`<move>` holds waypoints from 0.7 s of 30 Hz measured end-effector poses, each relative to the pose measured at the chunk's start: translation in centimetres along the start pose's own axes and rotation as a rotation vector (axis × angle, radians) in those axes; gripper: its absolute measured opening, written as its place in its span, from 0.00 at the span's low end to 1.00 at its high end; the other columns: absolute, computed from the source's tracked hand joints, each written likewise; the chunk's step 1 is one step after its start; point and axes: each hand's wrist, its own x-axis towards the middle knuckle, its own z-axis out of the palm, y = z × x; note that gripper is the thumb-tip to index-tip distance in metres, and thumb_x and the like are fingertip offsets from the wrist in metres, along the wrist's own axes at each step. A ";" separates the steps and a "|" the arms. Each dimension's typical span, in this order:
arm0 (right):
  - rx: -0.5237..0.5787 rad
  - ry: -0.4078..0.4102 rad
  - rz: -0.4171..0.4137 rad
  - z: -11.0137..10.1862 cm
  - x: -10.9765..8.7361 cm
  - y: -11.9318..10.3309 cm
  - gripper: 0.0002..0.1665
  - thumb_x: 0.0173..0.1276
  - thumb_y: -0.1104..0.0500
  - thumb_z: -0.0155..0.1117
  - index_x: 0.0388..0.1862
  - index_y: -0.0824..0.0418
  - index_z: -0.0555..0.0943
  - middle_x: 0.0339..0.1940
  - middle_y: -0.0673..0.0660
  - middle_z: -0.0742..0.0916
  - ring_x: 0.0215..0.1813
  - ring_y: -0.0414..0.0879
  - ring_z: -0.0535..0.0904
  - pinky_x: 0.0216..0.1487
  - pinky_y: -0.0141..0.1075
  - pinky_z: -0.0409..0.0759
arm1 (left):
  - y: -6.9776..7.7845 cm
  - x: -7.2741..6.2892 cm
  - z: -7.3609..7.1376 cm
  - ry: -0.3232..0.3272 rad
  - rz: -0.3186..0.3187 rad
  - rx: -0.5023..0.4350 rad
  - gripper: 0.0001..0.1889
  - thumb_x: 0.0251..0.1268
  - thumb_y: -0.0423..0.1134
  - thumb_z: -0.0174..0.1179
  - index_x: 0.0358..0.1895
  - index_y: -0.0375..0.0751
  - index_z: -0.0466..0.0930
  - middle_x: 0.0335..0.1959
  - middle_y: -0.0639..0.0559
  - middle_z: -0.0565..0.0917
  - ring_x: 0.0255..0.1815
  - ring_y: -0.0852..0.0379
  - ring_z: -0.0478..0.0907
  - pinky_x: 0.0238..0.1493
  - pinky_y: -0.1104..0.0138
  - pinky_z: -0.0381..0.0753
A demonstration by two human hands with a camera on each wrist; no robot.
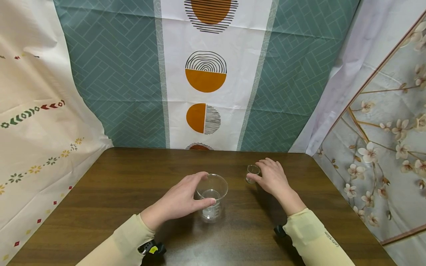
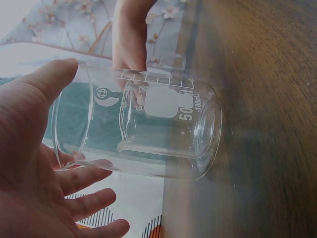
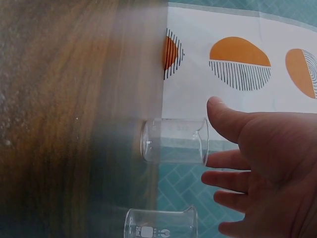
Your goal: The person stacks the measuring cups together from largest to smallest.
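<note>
A large clear glass beaker (image 1: pixel 222 186) stands upright on the table with a smaller beaker (image 1: pixel 211 208) inside it. My left hand (image 1: pixel 181 197) is spread around its upper part, thumb on the near side and fingers behind. In the left wrist view, the thumb (image 2: pixel 62 74) lies at the rim and the other fingers extend loosely. Farther back on the right, a small beaker (image 1: pixel 253 174) stands upright. Beside its rim is my right hand (image 1: pixel 273 178), thumb and fingers apart. Another beaker (image 3: pixel 161 225) shows at the lower edge of the right wrist view; in the head view the hand hides it.
The brown wooden table (image 1: pixel 133 177) runs back to a wall hung with teal and white cloth (image 1: pixel 213 85). A cream cloth (image 1: pixel 36 147) hangs at the left, a flowered one (image 1: pixel 376 166) at the right. Dark wrist devices (image 1: pixel 152 248) sit at both cuffs.
</note>
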 end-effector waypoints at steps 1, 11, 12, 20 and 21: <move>-0.003 -0.002 0.001 0.0 0.0 0.0 0.40 0.77 0.41 0.74 0.70 0.72 0.82 0.72 0.71 0.83 0.81 0.70 0.68 0.81 0.70 0.56 | 0.0 0.0 0.0 0.000 -0.001 -0.001 0.46 0.68 0.70 0.71 0.80 0.45 0.71 0.74 0.53 0.80 0.75 0.48 0.73 0.70 0.45 0.77; -0.016 -0.012 0.011 0.2 0.3 0.1 0.38 0.78 0.41 0.72 0.69 0.71 0.83 0.71 0.70 0.83 0.81 0.70 0.68 0.82 0.68 0.57 | 0.0 0.0 -0.1 -0.003 0.004 0.000 0.47 0.68 0.70 0.71 0.80 0.44 0.71 0.73 0.51 0.80 0.76 0.47 0.73 0.70 0.44 0.77; -0.018 -0.011 0.010 0.2 0.4 0.1 0.38 0.78 0.41 0.72 0.69 0.71 0.83 0.71 0.70 0.84 0.81 0.69 0.68 0.82 0.68 0.58 | 0.0 0.0 -0.1 -0.003 0.004 0.000 0.47 0.68 0.70 0.71 0.79 0.44 0.71 0.73 0.51 0.80 0.76 0.47 0.73 0.70 0.44 0.77; -0.026 -0.016 0.018 0.3 0.4 0.1 0.38 0.79 0.41 0.72 0.69 0.72 0.83 0.70 0.70 0.84 0.80 0.69 0.69 0.82 0.68 0.59 | 0.0 0.0 0.0 -0.005 0.003 0.000 0.47 0.68 0.70 0.71 0.80 0.44 0.71 0.74 0.52 0.80 0.76 0.47 0.73 0.71 0.44 0.77; -0.027 -0.018 0.021 0.3 0.4 0.1 0.38 0.79 0.41 0.72 0.69 0.72 0.83 0.70 0.70 0.84 0.80 0.69 0.69 0.82 0.68 0.58 | 0.0 0.0 0.0 -0.005 0.002 0.000 0.46 0.68 0.70 0.71 0.80 0.44 0.71 0.74 0.52 0.80 0.76 0.47 0.73 0.71 0.44 0.77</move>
